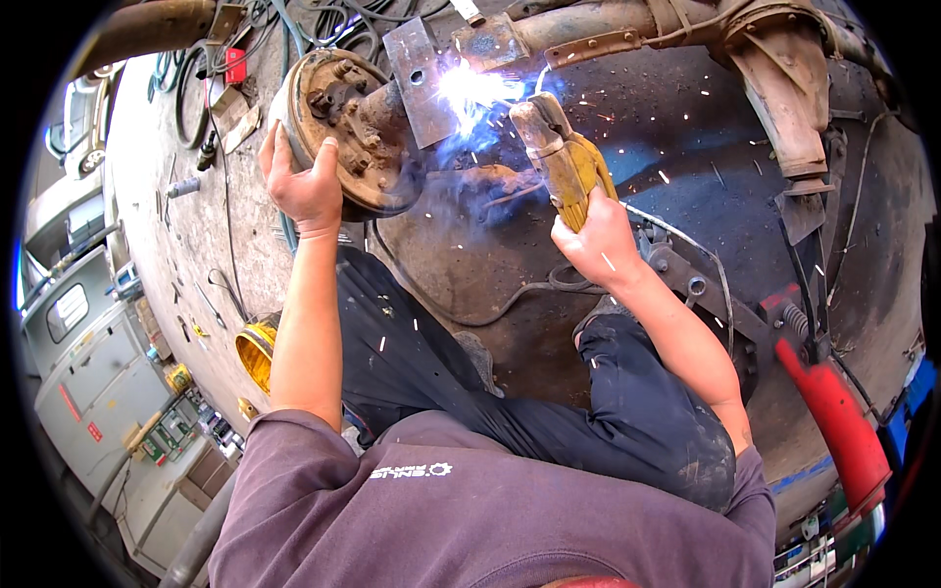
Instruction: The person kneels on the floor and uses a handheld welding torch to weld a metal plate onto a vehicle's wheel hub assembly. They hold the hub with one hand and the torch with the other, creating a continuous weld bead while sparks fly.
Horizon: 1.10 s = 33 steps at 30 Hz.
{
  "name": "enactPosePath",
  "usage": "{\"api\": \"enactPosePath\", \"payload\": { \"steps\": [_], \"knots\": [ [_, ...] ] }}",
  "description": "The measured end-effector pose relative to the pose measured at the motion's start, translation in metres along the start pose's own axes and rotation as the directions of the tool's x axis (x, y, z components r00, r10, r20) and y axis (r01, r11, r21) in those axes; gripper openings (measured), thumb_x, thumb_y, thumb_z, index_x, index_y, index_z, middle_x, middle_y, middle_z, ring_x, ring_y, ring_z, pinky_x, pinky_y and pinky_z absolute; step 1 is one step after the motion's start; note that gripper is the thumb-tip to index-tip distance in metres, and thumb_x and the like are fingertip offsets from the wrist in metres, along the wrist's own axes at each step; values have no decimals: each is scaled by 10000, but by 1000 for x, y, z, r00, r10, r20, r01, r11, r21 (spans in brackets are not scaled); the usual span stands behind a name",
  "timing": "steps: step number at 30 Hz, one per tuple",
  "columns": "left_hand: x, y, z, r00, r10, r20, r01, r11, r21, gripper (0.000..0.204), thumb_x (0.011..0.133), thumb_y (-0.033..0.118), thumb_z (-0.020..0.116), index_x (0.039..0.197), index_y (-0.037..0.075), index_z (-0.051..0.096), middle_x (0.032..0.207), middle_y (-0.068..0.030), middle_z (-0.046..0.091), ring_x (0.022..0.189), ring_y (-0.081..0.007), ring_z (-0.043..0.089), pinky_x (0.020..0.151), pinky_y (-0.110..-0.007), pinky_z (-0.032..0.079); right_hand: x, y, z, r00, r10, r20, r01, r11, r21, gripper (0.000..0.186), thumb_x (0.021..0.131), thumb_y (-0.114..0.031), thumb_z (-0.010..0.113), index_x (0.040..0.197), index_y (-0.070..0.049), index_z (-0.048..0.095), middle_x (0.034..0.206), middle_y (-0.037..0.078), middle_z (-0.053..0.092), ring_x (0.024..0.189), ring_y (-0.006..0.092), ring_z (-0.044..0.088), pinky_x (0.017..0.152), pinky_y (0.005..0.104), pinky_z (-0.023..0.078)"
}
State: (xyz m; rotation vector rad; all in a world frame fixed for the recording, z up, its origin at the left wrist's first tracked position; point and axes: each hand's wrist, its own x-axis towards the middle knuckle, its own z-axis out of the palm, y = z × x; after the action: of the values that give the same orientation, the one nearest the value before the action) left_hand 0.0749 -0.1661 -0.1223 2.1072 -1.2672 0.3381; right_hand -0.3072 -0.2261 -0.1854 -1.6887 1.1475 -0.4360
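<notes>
My left hand grips the near left rim of a rusty brake drum, thumb on its studded face and fingers round the edge. In my right hand is a yellow welding electrode holder with a worn, pale head, pointing up and away from me. A blinding blue-white arc burns just beyond that head, at the right edge of a flat steel plate with a hole in it. Glare and smoke hide the contact point. Sparks fly over the floor and my legs.
A rusty axle runs across the far side to a bulky housing. Cables trail over the stained floor. On the right are a red jack and a coil spring; at left, a yellow container and grey cabinet.
</notes>
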Motion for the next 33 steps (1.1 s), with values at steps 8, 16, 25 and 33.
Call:
{"api": "enactPosePath", "payload": {
  "steps": [8, 16, 25, 33],
  "knots": [
    [0, -2, -1, 1000, 4, -6, -4, 1000, -2, 640, 729, 146, 865, 1312, -57, 696, 1367, -195, 652, 1297, -369, 601, 1143, -425, 446, 2, -2, 2, 1000, 26, 5, -27, 999, 29, 349, 821, -172, 763, 988, 98, 619, 841, 294, 711, 828, 463, 734, 740, 467, 584],
    [1, -1, -2, 1000, 11, -1, -11, 1000, 13, 652, 729, 154, 866, 1307, -86, 685, 1366, -206, 651, 1298, -380, 599, 1144, -431, 446, 1, -6, -1, 999, 30, -16, -27, 989, 146, 335, 829, -168, 770, 996, 81, 622, 843, 273, 718, 817, 449, 734, 748, 454, 586],
    [0, -1, -1, 1000, 11, 13, -12, 1000, 21, 646, 763, 139, 872, 1336, -86, 675, 1379, -211, 650, 1299, -352, 604, 1151, -410, 443, 3, -4, -5, 1000, 17, 2, -17, 991, 129, 350, 831, -160, 763, 1025, 93, 616, 873, 291, 720, 856, 465, 730, 768, 464, 586],
    [1, 1, -2, 1000, 18, 12, -18, 1000, 21, 628, 761, 127, 869, 1323, -84, 683, 1363, -205, 656, 1279, -350, 615, 1142, -408, 451, 3, -9, -5, 998, 57, 36, -59, 996, 61, 358, 833, -158, 758, 1042, 94, 613, 903, 300, 719, 894, 476, 726, 794, 471, 584]
  ]
}}
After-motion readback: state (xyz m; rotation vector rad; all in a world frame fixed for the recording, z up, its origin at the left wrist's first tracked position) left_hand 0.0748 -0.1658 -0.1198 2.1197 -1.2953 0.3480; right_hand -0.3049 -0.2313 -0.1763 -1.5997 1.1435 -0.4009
